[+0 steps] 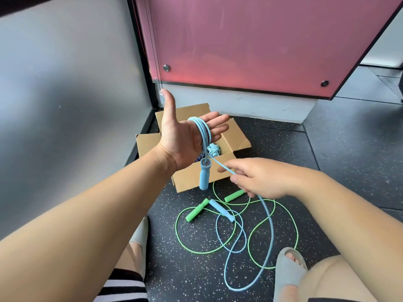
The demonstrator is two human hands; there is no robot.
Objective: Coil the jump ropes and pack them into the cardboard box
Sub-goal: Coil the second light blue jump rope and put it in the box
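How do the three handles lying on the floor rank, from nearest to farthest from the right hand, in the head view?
From the right hand, which pinches the blue jump rope:
1. The right green handle, just under its fingers.
2. The blue floor handle, in the middle.
3. The left green handle, farthest left.

Box (189, 177): on floor (327, 171), behind the loose ropes (221, 209).
Inside box: seemingly a coiled rope (212, 149).
Slipper (287, 271): right of ropes.

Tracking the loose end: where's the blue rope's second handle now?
Head view, lower centre: the second blue handle lies on the speckled floor between the two green handles, in front of the cardboard box, below the right hand.
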